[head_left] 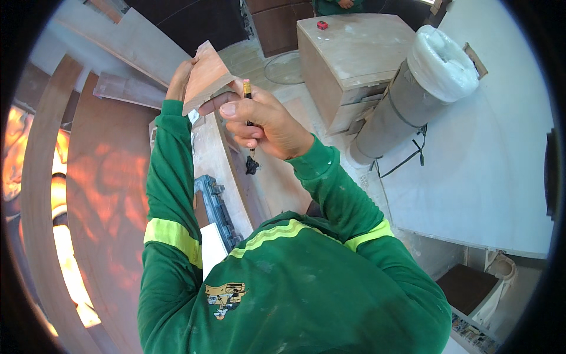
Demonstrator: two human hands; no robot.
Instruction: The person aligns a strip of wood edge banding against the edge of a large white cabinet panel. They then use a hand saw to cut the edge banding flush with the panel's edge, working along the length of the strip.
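While your left hand (181, 78) grasps the board (207, 75) at its left edge, raised before you, your right hand (265, 123) clenches the pencil (247, 89) near the board's right corner. By the cabinet's (362, 50) left corner lies a red object (322, 25).

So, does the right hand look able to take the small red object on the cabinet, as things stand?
Probably not: the small red object sits near the far edge of the cabinet, seemingly beyond reach, and the right hand holds a pencil.

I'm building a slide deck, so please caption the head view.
Left hand holds a wooden piece up while the right hand grips a black pencil.
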